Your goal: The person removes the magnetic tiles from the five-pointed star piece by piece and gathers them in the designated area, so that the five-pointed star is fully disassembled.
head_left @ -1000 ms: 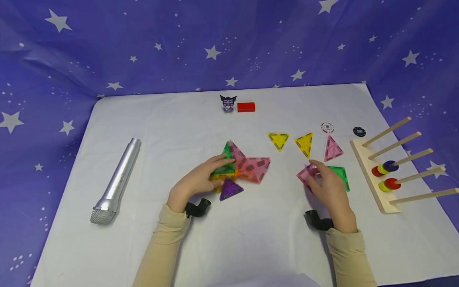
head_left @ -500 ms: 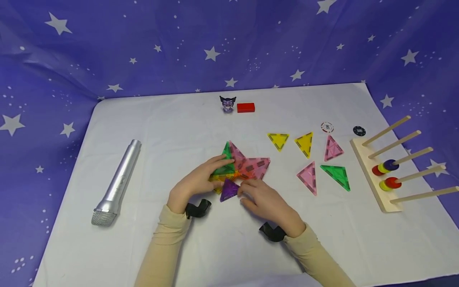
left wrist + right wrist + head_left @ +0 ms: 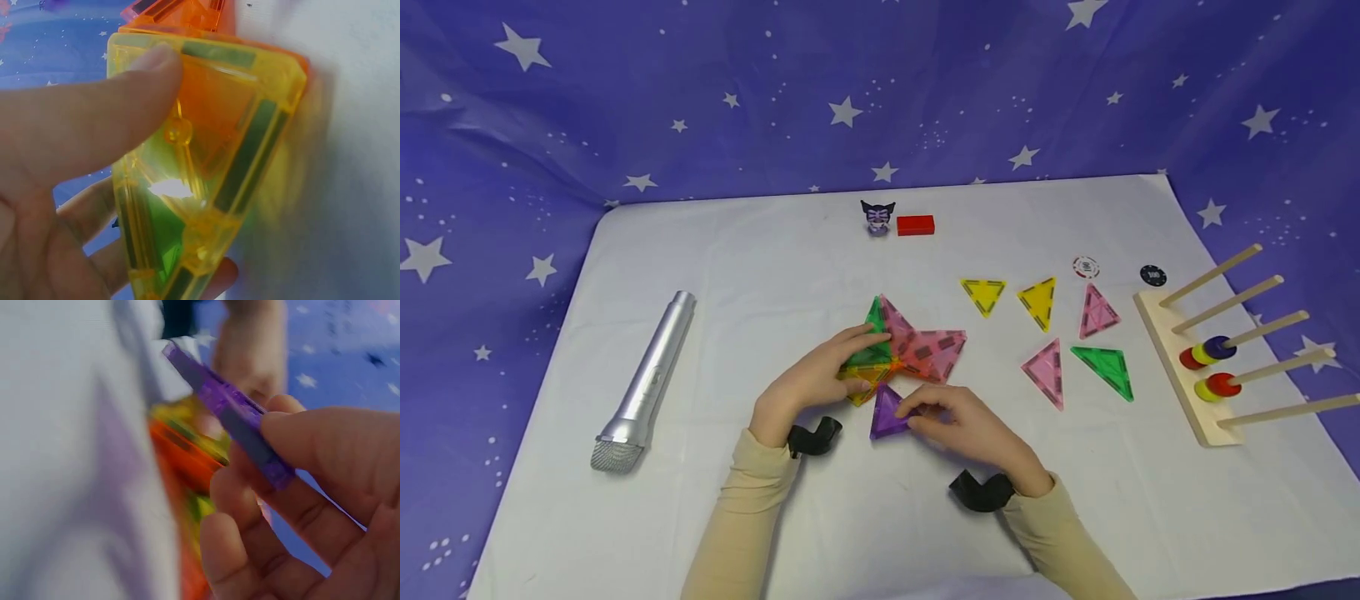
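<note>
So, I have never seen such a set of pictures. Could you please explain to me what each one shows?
There is no machine here, only a person's two bare hands. The wide picture comes from a camera on the head, looking forward and down. The two close pictures come from cameras worn on the wrists, one each.

The left hand holds a group of joined see-through tiles. The right hand pinches a purple triangle, seen nearly edge-on in its wrist picture.

On the white table lie a silver microphone, yellow triangles, pink triangles, a green triangle, two round chips, a red block, a small figure and a wooden peg rack.
</note>
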Demonstrator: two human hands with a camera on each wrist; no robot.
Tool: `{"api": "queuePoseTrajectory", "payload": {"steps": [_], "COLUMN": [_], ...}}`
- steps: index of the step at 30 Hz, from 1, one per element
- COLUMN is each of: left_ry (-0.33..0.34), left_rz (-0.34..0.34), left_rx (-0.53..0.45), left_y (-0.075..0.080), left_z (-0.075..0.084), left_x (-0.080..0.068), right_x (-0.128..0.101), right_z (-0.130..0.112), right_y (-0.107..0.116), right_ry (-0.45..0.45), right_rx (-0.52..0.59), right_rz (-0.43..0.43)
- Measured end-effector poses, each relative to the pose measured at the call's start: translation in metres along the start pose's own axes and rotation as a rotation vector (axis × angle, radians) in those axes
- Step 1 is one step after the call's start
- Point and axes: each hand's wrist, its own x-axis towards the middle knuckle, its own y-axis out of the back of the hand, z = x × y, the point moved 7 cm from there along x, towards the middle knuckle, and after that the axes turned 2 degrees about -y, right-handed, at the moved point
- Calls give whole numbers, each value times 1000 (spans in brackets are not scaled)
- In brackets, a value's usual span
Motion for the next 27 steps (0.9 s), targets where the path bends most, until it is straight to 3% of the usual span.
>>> {"api": "queuePoseTrajectory", "payload": {"steps": [4,8,11,14,18,27], "left_ry": [2,-2,-6,-9,-12,-30], "left_rz": [-2,-8,-10,-13,-17,-23], "left_rx": [2,0,-6,-11,-15,-27], "left_y": [0,1,1,1,2,2], "left_z": [0,1,2,1,-1,-3], "left_x": [-1,-2,-2,-2,-3,-4], "right_x": [-14,-31,-43,-53,-55,-43], "right_z": [3,19,34,47,59,65], "right_y": [28,60,82,98,107,103], "right_ry": [-28,-130,-213,-278,-345,-407], "right_rx": [89,118,100,11,-111,-254], "right_rz": [87,217,320,383,375,299]}}
